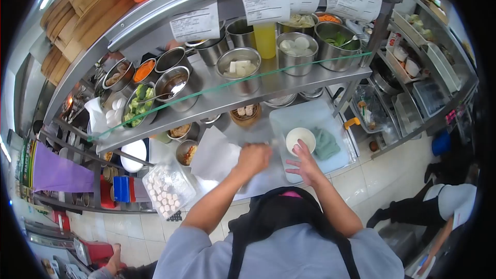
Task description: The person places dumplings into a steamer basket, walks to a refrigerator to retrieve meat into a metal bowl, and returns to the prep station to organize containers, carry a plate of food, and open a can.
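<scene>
My left hand (pixel 254 159) is closed over the steel counter, right of a sheet of white paper (pixel 214 155); what it holds, if anything, is hidden. Fingers spread, my right hand (pixel 304 165) reaches to the near rim of a small white bowl (pixel 299 138). The bowl sits on a pale cutting board (pixel 289 119), beside a folded green cloth (pixel 325 143). At the far left of the counter, a clear tray (pixel 166 190) holds several small white pieces.
A steel shelf (pixel 206 101) with a glass edge crosses above the counter, carrying several metal pots (pixel 297 54). Bamboo steamers (pixel 82 15) are stacked at upper left. A person (pixel 439 204) is at the right; another person's arm (pixel 114 258) shows at lower left.
</scene>
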`<state>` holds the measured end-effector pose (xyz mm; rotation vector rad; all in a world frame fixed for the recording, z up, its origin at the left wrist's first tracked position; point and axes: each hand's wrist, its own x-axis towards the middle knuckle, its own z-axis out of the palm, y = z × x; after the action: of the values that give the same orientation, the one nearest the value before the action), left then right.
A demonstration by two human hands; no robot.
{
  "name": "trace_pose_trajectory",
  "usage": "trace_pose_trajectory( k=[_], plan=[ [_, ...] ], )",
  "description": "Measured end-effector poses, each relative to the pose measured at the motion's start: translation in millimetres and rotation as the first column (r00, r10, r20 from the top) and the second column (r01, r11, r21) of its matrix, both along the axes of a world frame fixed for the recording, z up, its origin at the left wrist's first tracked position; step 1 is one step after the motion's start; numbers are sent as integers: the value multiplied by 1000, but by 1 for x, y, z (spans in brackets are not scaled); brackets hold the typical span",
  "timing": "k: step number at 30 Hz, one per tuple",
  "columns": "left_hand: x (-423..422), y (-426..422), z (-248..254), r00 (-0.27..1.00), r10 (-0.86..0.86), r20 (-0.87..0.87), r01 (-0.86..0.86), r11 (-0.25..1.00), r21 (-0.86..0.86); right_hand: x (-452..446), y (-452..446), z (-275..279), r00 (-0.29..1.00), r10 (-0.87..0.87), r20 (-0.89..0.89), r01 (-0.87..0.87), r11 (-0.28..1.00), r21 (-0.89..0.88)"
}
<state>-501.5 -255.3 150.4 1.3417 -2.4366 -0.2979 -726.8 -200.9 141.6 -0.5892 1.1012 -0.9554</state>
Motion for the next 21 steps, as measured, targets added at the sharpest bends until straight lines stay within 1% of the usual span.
trace_pose_trajectory(
  k=[1,2,4,5,6,8,9,11,12,14,15,16,18,20,21],
  plan=[
    [8,-19,-17,994,106,34,-105,994,-15,-1,1,4,1000,14,-2,-14,1000,-10],
    [16,-38,-28,978,202,58,-203,979,17,-4,3,3,1000,27,2,-27,1000,-3],
    [29,-72,-37,922,365,129,-375,925,65,-9,6,1,991,112,70,-112,994,-2],
    [34,-84,-40,887,428,174,-446,891,83,-9,10,2,994,84,77,-85,996,19],
    [41,-95,-48,884,432,178,-452,888,89,-10,14,-2,993,89,78,-92,995,25],
    [54,-117,-67,807,519,282,-553,831,55,-14,21,-9,989,102,109,-106,994,28],
    [60,-124,-73,811,511,286,-547,835,58,-15,25,-9,989,94,111,-98,995,32],
    [70,-137,-82,760,555,339,-636,742,210,-19,32,-9,986,123,116,-126,992,18],
    [73,-141,-91,764,547,342,-629,749,207,-22,35,-10,986,112,120,-114,993,17],
    [74,-139,-100,698,576,426,-671,733,107,-28,40,-12,987,106,123,-110,994,23],
    [71,-133,-101,691,569,445,-645,764,25,-32,43,-12,987,100,129,-104,994,25],
    [71,-121,-105,691,564,452,-642,767,25,-37,47,-12,988,89,124,-94,995,32],
    [68,-83,-84,799,490,348,-493,866,-88,-47,55,-19,989,73,131,-80,996,49],
    [77,-44,-56,829,489,271,-486,870,-84,-57,64,-29,987,48,155,-58,997,56],
    [92,-25,-45,835,520,180,-486,850,-202,-60,67,-29,990,55,133,-64,995,70]
  ],
)
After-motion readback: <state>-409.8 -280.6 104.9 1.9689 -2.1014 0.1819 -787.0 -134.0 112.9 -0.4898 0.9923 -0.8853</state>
